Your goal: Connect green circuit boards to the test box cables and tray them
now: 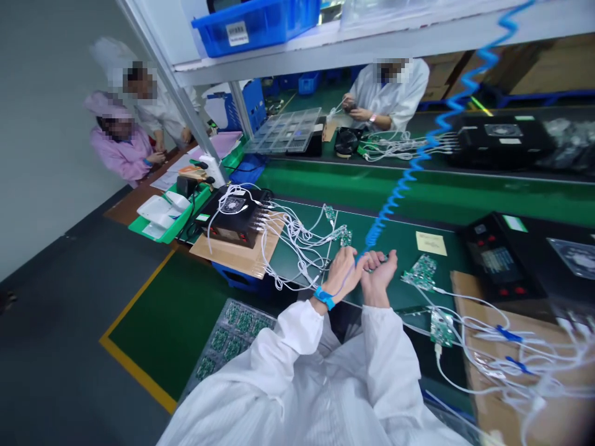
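My left hand [343, 272], with a blue strap [324, 298] around its wrist, is closed over the green bench mat. Close beside it, my right hand [377, 277] has its fingers curled in. Whatever lies between the fingers is too hidden to name. A blue coiled cord [398, 189] hangs from above and comes down to the hands. Just beyond my left hand lies a small green circuit board [345, 236], with another board [330, 214] farther back; white cables [297, 238] run beside them. Right of my right hand are a larger circuit board [419, 271] and a cabled board [441, 328].
Black boxes stand left [237, 217] and right [515, 266], trailing white cables. A clear tray [232, 337] of circuit boards sits low at my left. Overhead is a shelf [344, 46] with a blue bin [260, 28]. A co-worker [390, 93] handles something across the line; two people are far left.
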Demonstrator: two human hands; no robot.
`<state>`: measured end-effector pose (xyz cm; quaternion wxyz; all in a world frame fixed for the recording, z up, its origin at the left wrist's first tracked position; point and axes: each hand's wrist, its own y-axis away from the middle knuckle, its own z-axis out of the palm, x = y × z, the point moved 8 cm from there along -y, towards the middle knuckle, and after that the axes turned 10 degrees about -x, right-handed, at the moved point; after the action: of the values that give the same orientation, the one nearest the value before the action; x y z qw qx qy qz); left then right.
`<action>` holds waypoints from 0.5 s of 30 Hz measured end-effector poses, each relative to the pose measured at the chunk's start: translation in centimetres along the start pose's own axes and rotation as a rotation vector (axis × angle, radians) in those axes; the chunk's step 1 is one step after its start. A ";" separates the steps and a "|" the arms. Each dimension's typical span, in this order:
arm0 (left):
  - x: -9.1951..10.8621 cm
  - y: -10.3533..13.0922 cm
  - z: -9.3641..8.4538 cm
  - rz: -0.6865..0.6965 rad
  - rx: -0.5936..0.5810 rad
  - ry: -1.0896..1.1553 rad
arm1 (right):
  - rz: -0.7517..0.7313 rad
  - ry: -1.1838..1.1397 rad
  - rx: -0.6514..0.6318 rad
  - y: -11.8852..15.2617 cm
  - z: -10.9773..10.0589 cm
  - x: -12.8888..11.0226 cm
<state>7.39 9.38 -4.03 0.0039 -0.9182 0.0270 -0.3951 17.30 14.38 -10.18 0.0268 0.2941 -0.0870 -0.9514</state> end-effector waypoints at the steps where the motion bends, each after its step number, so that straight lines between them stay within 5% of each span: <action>1: -0.2 0.2 0.4 -0.011 -0.055 -0.019 | 0.000 -0.032 0.004 -0.1 0.1 0.0; 7: -1.9 0.9 2.3 -0.145 -0.154 -0.092 | 0.100 -0.046 0.064 -1.2 -0.3 1.5; 15: -3.2 -0.1 5.4 -0.148 -0.230 -0.159 | 0.182 -0.014 0.102 -3.2 -2.5 2.4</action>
<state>9.09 9.61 -10.10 -0.1282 -0.9404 0.0037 -0.3149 16.71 16.88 -14.15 0.0975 0.2793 -0.1619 -0.9414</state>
